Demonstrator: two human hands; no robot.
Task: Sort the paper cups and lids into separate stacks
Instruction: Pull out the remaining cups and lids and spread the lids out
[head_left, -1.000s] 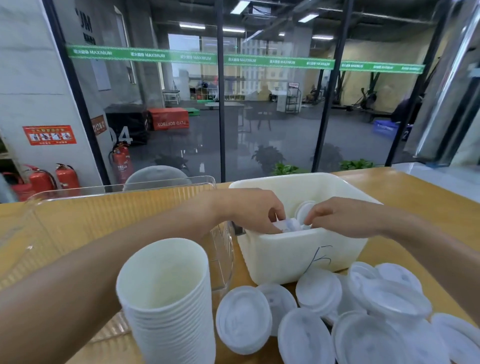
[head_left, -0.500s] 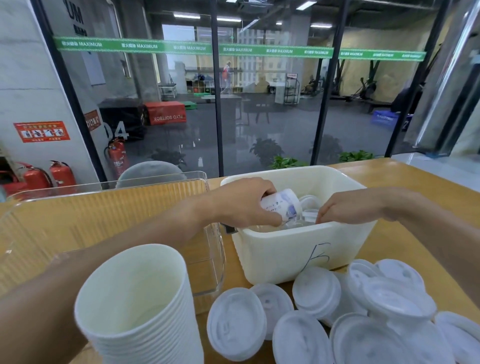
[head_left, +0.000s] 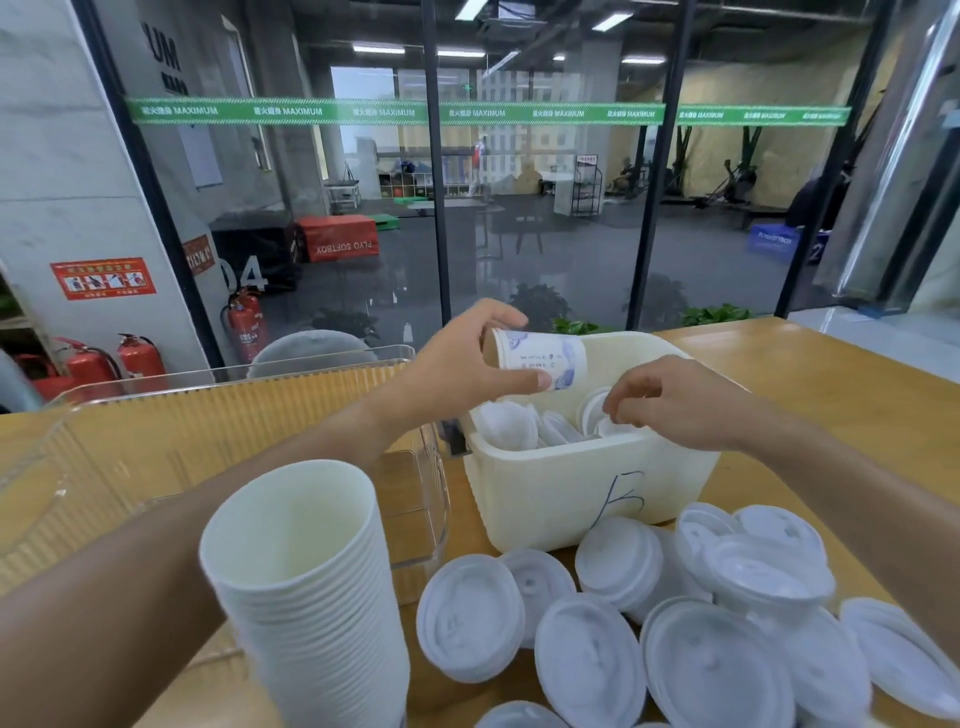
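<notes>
A printed paper cup (head_left: 540, 359) lies on its side in the air at the centre of the frame, just above the far-left part of the white bin (head_left: 587, 483). The left hand (head_left: 457, 374) grasps it, thumb along the underside and fingers curled over the top, near the base end. It looks light and thin-walled, so it would likely dent under a hard squeeze; a gentle grip round the body, as here, seems right, and the rolled rim is probably the stiffest part to hold.

Right of it, the right hand (head_left: 680, 402) reaches into the bin with fingertips curled at a lid (head_left: 592, 413); whether it actually pinches that lid I cannot tell. More lids lie loose inside the bin. They look like thin, smooth plastic, light and a bit slippery, best taken by the edge.

In the lower left stands a tall stack of cups (head_left: 306, 587), the likely home for the held cup. Across the lower right, loose lids (head_left: 691, 623) are spread overlapping on the wooden table (head_left: 831, 395). A clear tray (head_left: 218, 410) sits at the left.
</notes>
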